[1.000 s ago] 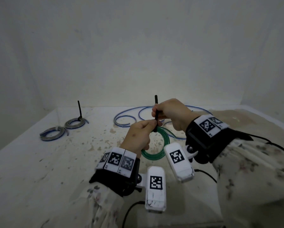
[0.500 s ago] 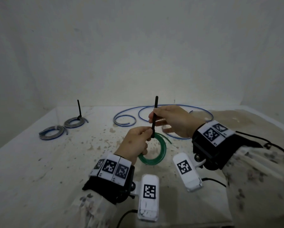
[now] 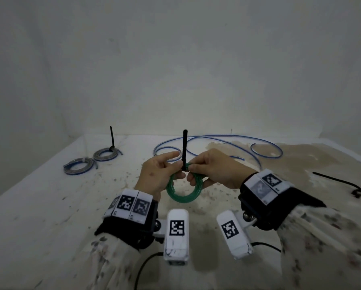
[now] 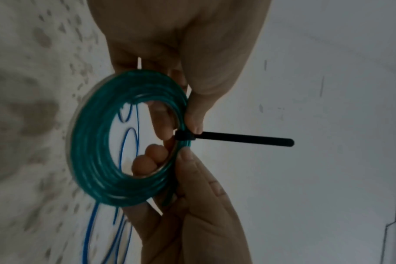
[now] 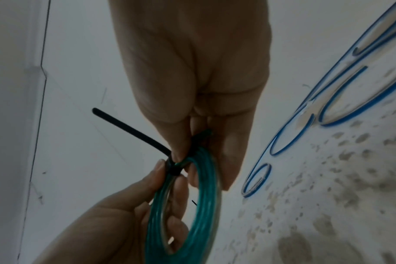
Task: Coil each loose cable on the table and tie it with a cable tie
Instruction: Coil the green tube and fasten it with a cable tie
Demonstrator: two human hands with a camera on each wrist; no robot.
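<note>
Left hand (image 3: 156, 176): thumb and fingers are curled onto the left side of the green cable coil (image 3: 183, 190), pinching its strands just beside the tie point. In the left wrist view the thumb tip rests against the head of the black cable tie (image 4: 233, 140), and further fingers (image 4: 161, 123) pass behind the coil and show through its opening. The index finger is extended forward, above the coil, in the head view.

Right hand (image 3: 215, 170): thumb and forefinger pinch the coil at its top, directly beside the tie, opposite the left-hand grip. The remaining fingers curl under the right side of the coil. In the right wrist view the thumb tip presses on the tie where it bends around the strands.

Green cable coil: held upright between both hands, above the table (image 3: 39, 216) and clear of its surface. The strands are wound into a compact ring. The black cable tie is wrapped around the top of the ring; its free tail stands straight up from the coil.

Other items on the table:
- A loose blue cable (image 3: 217, 141) lies in open loops behind the hands, uncoiled.
- Two grey coiled cables lie at far left, side by side: the rear coil (image 3: 106, 154) carries an upright black tie tail; the front coil (image 3: 79, 168) lies flat, bound by a pale band.
- A spare black tie (image 3: 334, 181) lies at far right.
</note>
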